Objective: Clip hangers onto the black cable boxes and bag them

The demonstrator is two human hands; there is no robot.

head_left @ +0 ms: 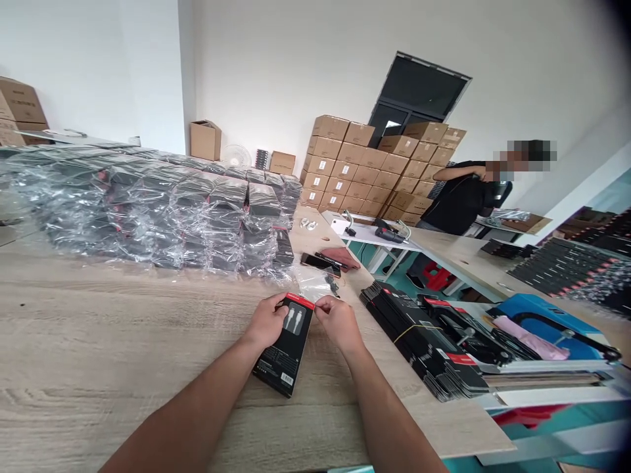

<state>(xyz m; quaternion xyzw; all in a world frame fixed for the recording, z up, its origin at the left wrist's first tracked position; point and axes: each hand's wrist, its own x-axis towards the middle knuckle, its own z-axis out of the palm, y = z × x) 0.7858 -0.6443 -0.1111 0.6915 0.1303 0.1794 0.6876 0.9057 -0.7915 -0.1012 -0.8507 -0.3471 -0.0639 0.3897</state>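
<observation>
A flat black box (288,345) with a red top edge and a white cable pictured on it lies tilted over the wooden table (98,348). My left hand (266,322) grips its upper left edge with curled fingers. My right hand (338,322) pinches the top right corner at the red strip. A clear plastic bag (315,282) with small dark parts lies just beyond my hands.
Piles of plastic-wrapped black boxes (162,210) cover the far left of the table. A fanned row of flat black boxes (419,335) lies to the right, beside a blue sealing machine (542,328). Stacked brown cartons (374,167) stand behind. A person in black (463,197) stands at the right.
</observation>
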